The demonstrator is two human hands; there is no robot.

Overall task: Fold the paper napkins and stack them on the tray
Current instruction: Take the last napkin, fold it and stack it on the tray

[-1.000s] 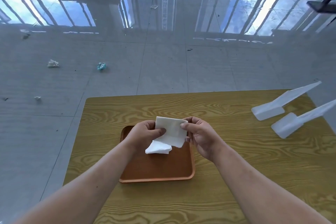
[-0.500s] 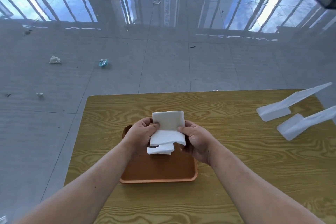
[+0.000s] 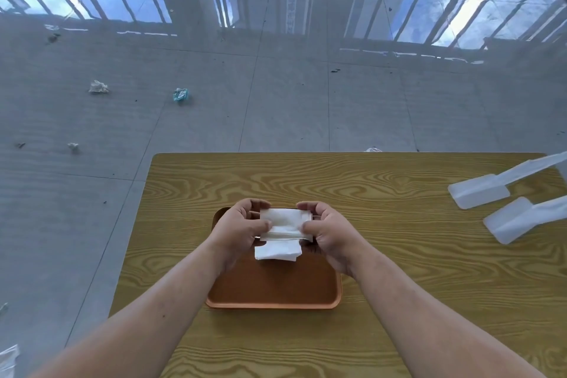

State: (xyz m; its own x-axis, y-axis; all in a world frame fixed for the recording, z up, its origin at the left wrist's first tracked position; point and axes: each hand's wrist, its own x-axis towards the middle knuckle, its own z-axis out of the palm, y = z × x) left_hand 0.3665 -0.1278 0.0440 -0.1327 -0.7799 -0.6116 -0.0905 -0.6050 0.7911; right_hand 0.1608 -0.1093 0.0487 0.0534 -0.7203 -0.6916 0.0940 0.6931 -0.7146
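Observation:
An orange-brown tray [image 3: 276,288] lies on the wooden table in front of me. Over its far half I hold a white paper napkin [image 3: 283,222], folded into a flat rectangle. My left hand [image 3: 237,228] pinches its left edge and my right hand [image 3: 329,232] pinches its right edge, thumbs on top. Under it, a second folded white napkin [image 3: 277,252] rests on the tray, its far part hidden by the held one.
The wooden table [image 3: 399,255] ends at a far edge and a left edge, with grey tiled floor beyond. Two white plastic stands [image 3: 478,192] [image 3: 515,219] lie at the table's right. Crumpled scraps [image 3: 98,87] [image 3: 180,94] litter the floor.
The held napkin went from upright with one flap hanging to folded flat and lower, just above the napkin on the tray. Both hands closed in on its edges.

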